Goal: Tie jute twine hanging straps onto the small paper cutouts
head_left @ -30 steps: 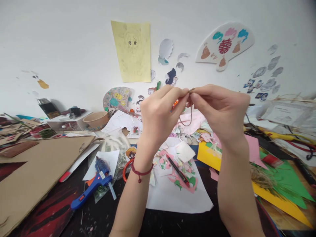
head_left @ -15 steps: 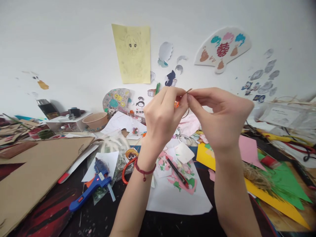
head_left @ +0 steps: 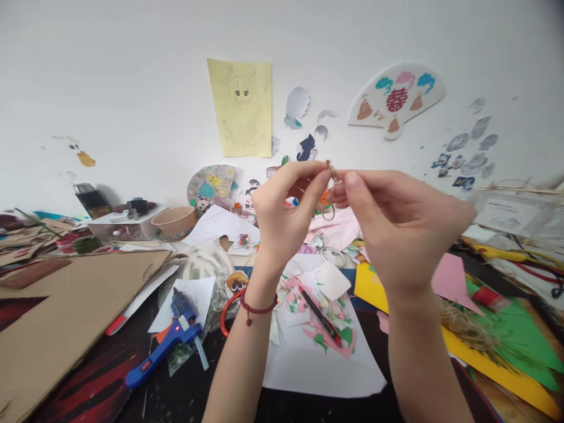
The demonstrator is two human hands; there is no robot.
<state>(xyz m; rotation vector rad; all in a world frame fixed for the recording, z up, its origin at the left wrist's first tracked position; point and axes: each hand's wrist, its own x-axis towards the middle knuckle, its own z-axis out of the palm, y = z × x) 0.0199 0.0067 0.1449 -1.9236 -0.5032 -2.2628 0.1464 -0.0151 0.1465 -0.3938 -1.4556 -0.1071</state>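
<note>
A thin brown twine (head_left: 327, 212) hangs in a small loop beneath my fingertips, with a twisted or knotted part between my two hands. My left hand (head_left: 286, 214), with a dark red cord bracelet at its wrist, pinches one end of this part between thumb and forefinger. Close beside it, my right hand (head_left: 396, 229) has thumb and fingers pressed together at the other side of the twine. Both hands are raised above a white sheet (head_left: 321, 376) that bears pink and green paper scraps and a dark pen (head_left: 319, 316).
A blue glue gun (head_left: 165, 346) and brown cardboard (head_left: 83, 299) lie at the left. Orange-handled scissors (head_left: 227, 311) are by my left forearm. Yellow (head_left: 497, 364) and green paper (head_left: 524, 338) with a twine bundle (head_left: 467, 326) lie at the right. Drawings hang on the wall.
My fingertips have moved slightly apart, and more of the knotted twine shows between them. My right hand has shifted right. The whole view has moved a little.
</note>
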